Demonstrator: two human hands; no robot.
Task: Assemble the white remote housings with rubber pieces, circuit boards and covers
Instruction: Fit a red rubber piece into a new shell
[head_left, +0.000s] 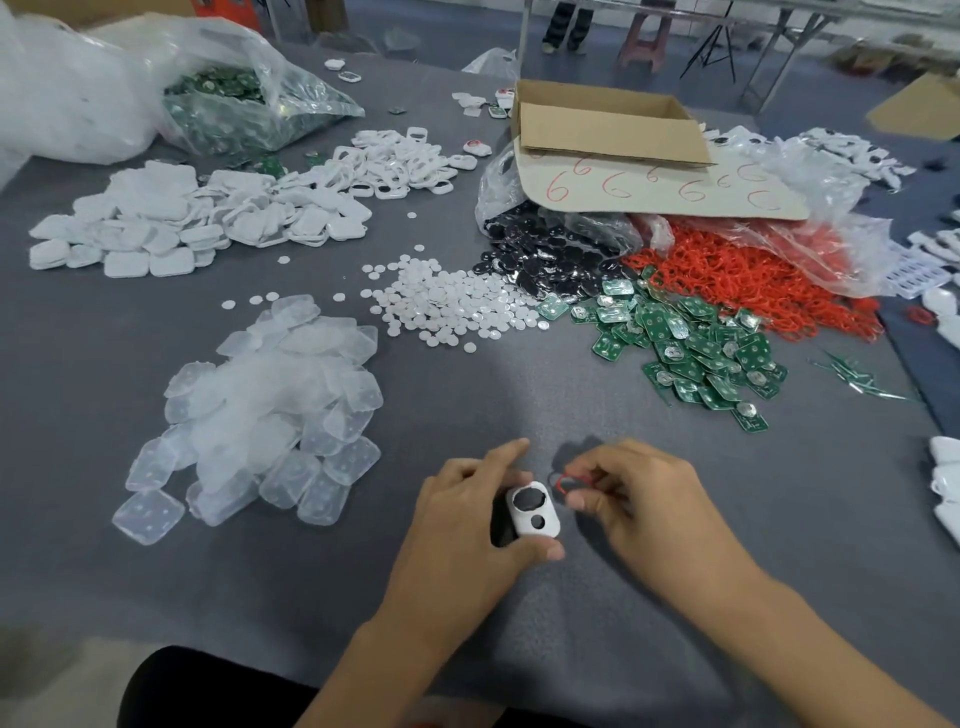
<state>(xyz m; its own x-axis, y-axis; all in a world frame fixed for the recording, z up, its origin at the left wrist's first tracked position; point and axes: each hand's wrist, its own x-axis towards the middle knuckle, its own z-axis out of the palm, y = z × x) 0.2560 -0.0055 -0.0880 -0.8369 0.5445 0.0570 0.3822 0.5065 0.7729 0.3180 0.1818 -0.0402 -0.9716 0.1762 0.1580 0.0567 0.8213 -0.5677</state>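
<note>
At the far left of the grey desk (779, 519), a big clear plastic bag (104, 88) lies open with green boards spilling from its mouth. In front of it sits a heap of white covers (145, 228), and nearer the person a pile of translucent rubber pieces (270, 410). Further in, behind a scatter of small white discs (447, 306), lies a mound of open white frames (400, 161).

At the near edge, the left hand (462, 525) grips a white remote housing (537, 512). The thumb presses its near end and the other fingers curl round its far side, with the forefinger stretched out past it. The housing faces up, showing a dark oval opening and a smaller round hole below it.

Just beside the housing's far right corner, the right hand (644, 499) pinches a red rubber ring (563, 480) between thumb and forefinger, the remaining fingers curled in. Whether the ring touches the housing cannot be told.

Beyond the hands, right of the discs, a heap of glossy black pieces (545, 254) spills from a bag. Green circuit boards (691, 343) fan out beside it, touching a tangle of red rings (748, 280). Behind these stands an open cardboard box (602, 124).
</note>
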